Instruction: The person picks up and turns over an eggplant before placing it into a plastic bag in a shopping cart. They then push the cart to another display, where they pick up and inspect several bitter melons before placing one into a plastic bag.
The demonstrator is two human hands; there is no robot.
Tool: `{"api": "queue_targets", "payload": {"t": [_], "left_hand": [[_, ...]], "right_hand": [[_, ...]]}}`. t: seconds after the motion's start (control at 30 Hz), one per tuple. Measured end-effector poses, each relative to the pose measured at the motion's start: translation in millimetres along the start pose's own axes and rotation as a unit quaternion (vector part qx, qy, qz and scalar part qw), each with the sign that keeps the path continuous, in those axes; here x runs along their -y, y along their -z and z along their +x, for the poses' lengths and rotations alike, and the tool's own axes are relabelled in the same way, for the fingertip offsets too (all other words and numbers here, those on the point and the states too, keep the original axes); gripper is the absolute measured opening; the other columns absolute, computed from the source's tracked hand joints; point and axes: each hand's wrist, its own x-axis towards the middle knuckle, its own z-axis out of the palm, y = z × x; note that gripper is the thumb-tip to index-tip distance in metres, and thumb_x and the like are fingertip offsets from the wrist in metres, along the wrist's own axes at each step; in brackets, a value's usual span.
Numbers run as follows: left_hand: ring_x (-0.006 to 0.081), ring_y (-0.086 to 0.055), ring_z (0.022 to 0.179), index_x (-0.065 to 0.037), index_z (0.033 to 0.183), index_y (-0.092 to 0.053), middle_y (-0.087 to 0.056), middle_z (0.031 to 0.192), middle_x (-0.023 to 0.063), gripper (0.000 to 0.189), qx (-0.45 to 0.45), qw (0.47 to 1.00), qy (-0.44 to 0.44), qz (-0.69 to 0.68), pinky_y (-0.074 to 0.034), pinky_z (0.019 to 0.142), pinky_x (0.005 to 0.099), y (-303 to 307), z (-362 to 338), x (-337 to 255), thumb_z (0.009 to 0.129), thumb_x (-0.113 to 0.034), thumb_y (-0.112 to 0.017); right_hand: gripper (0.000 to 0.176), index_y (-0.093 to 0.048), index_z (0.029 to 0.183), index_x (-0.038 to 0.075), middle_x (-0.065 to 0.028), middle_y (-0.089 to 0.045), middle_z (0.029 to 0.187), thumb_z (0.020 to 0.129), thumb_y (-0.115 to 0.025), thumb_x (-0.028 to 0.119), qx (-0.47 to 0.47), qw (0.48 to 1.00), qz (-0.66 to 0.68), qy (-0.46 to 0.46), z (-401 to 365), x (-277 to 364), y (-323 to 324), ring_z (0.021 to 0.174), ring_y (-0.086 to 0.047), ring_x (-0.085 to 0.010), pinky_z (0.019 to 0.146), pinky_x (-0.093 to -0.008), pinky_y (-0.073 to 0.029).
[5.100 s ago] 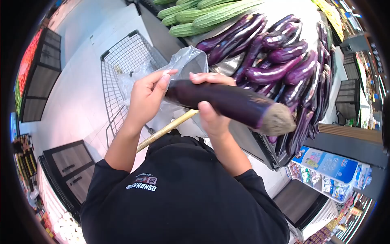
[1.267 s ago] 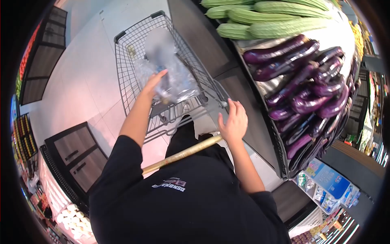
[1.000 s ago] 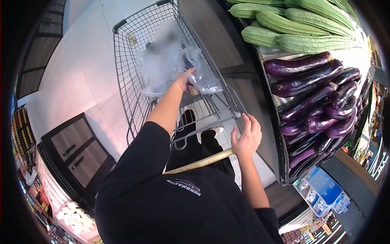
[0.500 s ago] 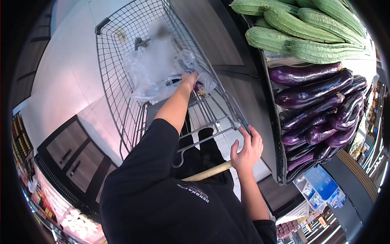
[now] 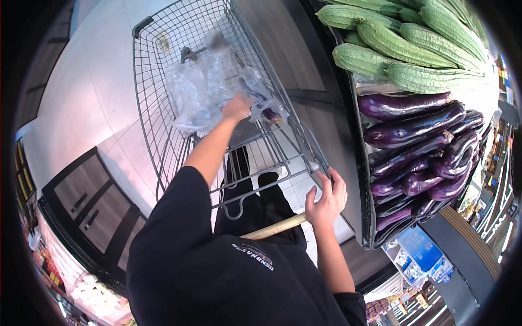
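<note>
Inside the wire shopping cart (image 5: 154,103), my left hand (image 5: 237,107) is just left of a clear plastic bag with a purple eggplant (image 5: 272,115) in it. Motion blur and the angle hide the left fingers. Crumpled clear plastic bags (image 5: 196,89) lie in the cart beyond that hand. My right hand (image 5: 328,198) rests at the cart's near right corner, thumb and fingers apart. Its heel is by the end of the pale cart handle (image 5: 274,225).
To the right is a produce stand with ridged green gourds (image 5: 413,46) above and a pile of eggplants (image 5: 416,127) below. A blue sign box (image 5: 420,247) hangs beyond its near corner. A dark cabinet (image 5: 89,212) stands at left on the pale tiled floor (image 5: 89,92).
My left hand has moved left, off the bagged eggplant, which stays in the cart. My right hand stays at the cart's corner. The whole view has shifted slightly.
</note>
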Motion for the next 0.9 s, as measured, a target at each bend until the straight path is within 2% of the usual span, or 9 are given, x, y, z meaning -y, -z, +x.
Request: {"api": "queue_targets", "payload": {"t": [0.07, 0.2, 0.3, 0.43, 0.5, 0.63, 0.7, 0.83, 0.9], "left_hand": [[0.0391, -0.06, 0.119, -0.01, 0.143, -0.044, -0.063, 0.125, 0.0231, 0.062, 0.035, 0.991, -0.018, 0.124, -0.046, 0.101, 0.0484, 31, -2, 31, 0.092, -0.042, -0.057], [0.0344, -0.064, 0.115, -0.006, 0.124, -0.065, -0.066, 0.122, 0.0194, 0.039, 0.052, 0.958, 0.065, 0.273, -0.051, 0.097, 0.0453, 66, 7, 122, 0.092, -0.027, -0.056], [0.029, -0.066, 0.114, -0.01, 0.118, -0.07, -0.067, 0.125, 0.013, 0.032, 0.04, 0.943, 0.1, 0.314, -0.053, 0.094, 0.0401, 86, -14, 148, 0.091, -0.021, -0.056], [0.031, -0.064, 0.116, -0.008, 0.123, -0.067, -0.066, 0.127, 0.0141, 0.037, 0.048, 0.952, 0.107, 0.281, -0.052, 0.097, 0.042, 86, -38, 137, 0.09, -0.023, -0.057], [0.0339, -0.061, 0.119, -0.006, 0.128, -0.061, -0.063, 0.129, 0.0168, 0.044, 0.051, 0.976, -0.005, 0.211, -0.05, 0.1, 0.0438, 78, -43, 137, 0.089, -0.026, -0.06], [0.0367, -0.059, 0.12, -0.006, 0.132, -0.057, -0.061, 0.13, 0.021, 0.05, 0.012, 0.978, -0.108, 0.175, -0.049, 0.1, 0.0458, 80, -77, 112, 0.089, -0.032, -0.061], [0.0371, -0.062, 0.113, -0.007, 0.129, -0.058, -0.065, 0.122, 0.0216, 0.05, -0.019, 0.97, -0.192, 0.146, -0.05, 0.095, 0.0464, 86, -104, 104, 0.09, -0.037, -0.062], [0.0328, -0.068, 0.09, -0.004, 0.119, -0.061, -0.07, 0.101, 0.018, 0.039, -0.06, 0.965, -0.257, 0.01, -0.053, 0.079, 0.0414, 123, -203, 62, 0.091, -0.03, -0.065], [0.0309, -0.069, 0.085, -0.002, 0.117, -0.062, -0.069, 0.099, 0.0171, 0.034, -0.083, 0.962, -0.257, -0.027, -0.054, 0.075, 0.0396, 130, -257, 26, 0.091, -0.023, -0.066]], "right_hand": [[0.038, -0.066, 0.111, 0.012, -0.0115, -0.056, 0.127, 0.073, -0.065, 0.012, -0.004, 1.0, -0.002, 0.006, 0, -2, -1, 0.118, -0.055, -0.0321, 0.096, -0.0435, -0.042], [0.035, -0.067, 0.109, 0.013, -0.0109, -0.056, 0.127, 0.073, -0.066, 0.012, -0.009, 1.0, -0.007, 0.014, 2, -4, -1, 0.116, -0.054, -0.0318, 0.095, -0.0436, -0.042], [0.033, -0.067, 0.107, 0.013, -0.0105, -0.056, 0.126, 0.074, -0.066, 0.012, -0.017, 1.0, -0.005, 0.023, 0, -4, -5, 0.117, -0.054, -0.0315, 0.095, -0.0436, -0.042], [0.029, -0.067, 0.104, 0.015, -0.006, -0.06, 0.121, 0.075, -0.066, 0.014, -0.033, 0.998, -0.002, 0.048, 3, -10, -9, 0.12, -0.053, -0.03, 0.096, -0.0428, -0.042], [0.028, -0.067, 0.104, 0.015, -0.0045, -0.062, 0.118, 0.076, -0.066, 0.015, -0.038, 0.998, 0.0, 0.058, 6, -11, -14, 0.122, -0.052, -0.0298, 0.096, -0.0427, -0.042], [0.026, -0.068, 0.103, 0.015, -0.0028, -0.064, 0.112, 0.076, -0.065, 0.018, -0.058, 0.996, 0.008, 0.073, 11, -12, -22, 0.124, -0.051, -0.0292, 0.098, -0.0427, -0.041], [0.026, -0.069, 0.101, 0.014, -0.0045, -0.064, 0.11, 0.076, -0.066, 0.019, -0.061, 0.995, 0.027, 0.08, 15, -11, -26, 0.121, -0.052, -0.0286, 0.098, -0.0428, -0.041], [0.021, -0.07, 0.095, 0.013, -0.0064, -0.065, 0.1, 0.076, -0.066, 0.021, -0.093, 0.989, 0.058, 0.097, 31, 4, -32, 0.11, -0.057, -0.0273, 0.093, -0.0433, -0.044], [0.021, -0.07, 0.093, 0.012, -0.0068, -0.067, 0.096, 0.077, -0.064, 0.023, -0.083, 0.989, 0.064, 0.103, 39, 8, -37, 0.105, -0.059, -0.0264, 0.092, -0.0432, -0.044]]}}
